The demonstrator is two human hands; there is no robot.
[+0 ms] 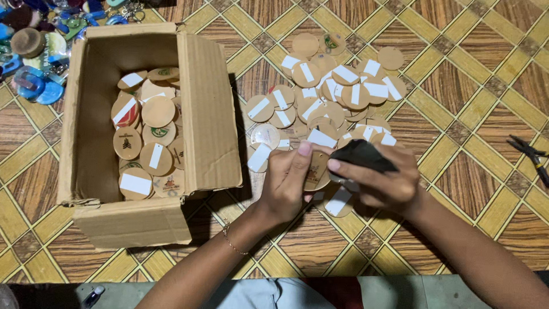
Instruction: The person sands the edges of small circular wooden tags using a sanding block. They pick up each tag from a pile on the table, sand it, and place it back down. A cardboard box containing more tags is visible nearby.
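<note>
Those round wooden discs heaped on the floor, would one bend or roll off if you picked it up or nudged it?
Probably stiff: the disc between the left hand and right hand looks flat, unbent. Likely light, pinched by fingertips alone. The heap lies flat, so a nudge should slide discs, not roll them.

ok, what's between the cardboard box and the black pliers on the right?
Head view: the pile of round wooden discs, then both hands, left hand and right hand, on one disc; beyond them, bare patterned floor up to the pliers.

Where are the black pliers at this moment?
In the head view, the black pliers lie on the patterned floor at the far right edge, right of the right hand.
</note>
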